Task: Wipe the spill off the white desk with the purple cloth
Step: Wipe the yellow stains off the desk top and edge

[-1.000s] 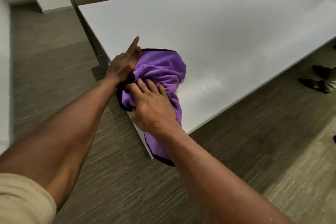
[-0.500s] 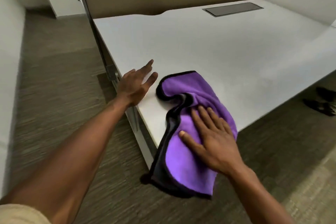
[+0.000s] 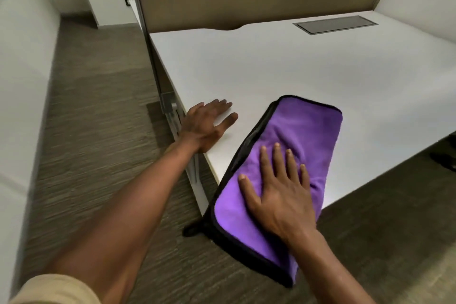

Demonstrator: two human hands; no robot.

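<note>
right grip [image 3: 278, 195]: your fingers lie flat, pressing the purple cloth [image 3: 293, 136]
left grip [image 3: 204, 124]: flat on the white counter [image 3: 271, 61], beside the cloth

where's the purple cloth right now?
Head view, lower right: the purple cloth lies spread over the near corner of the white desk, its near end hanging off the edge. The right hand presses flat on it; the left hand rests beside it.

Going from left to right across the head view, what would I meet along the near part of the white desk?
Left hand flat on the white desk → purple cloth → right hand pressing on it.
</note>
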